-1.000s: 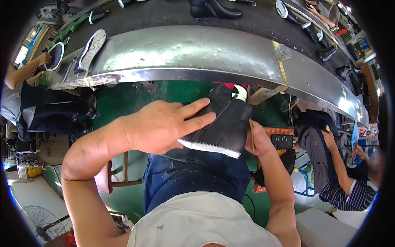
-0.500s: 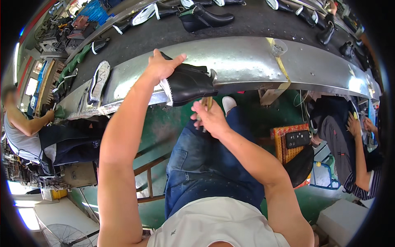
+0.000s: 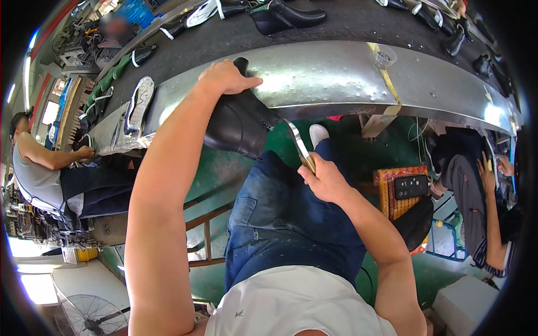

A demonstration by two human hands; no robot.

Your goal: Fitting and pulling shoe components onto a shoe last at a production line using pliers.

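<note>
A black ankle boot with a side zip lies tilted at the near edge of the metal ledge, partly beyond it. My left hand grips the boot from above, the thumb stretched out to the right. My right hand is closed round the yellowish-brown handle of a hooked metal tool. The tool's curved end reaches up to the boot beside the zip; whether it touches or enters the boot I cannot tell.
A pale shoe sole lies left on the ledge, a small clear cup at right. Boots, including a black one, stand on the dark belt beyond. One person works at left; another's hand shows at right.
The boot has turned, its sole edge now away from view and its toe nearer me. My right hand has moved right and down, with the tool's curved end now raised toward the boot.
</note>
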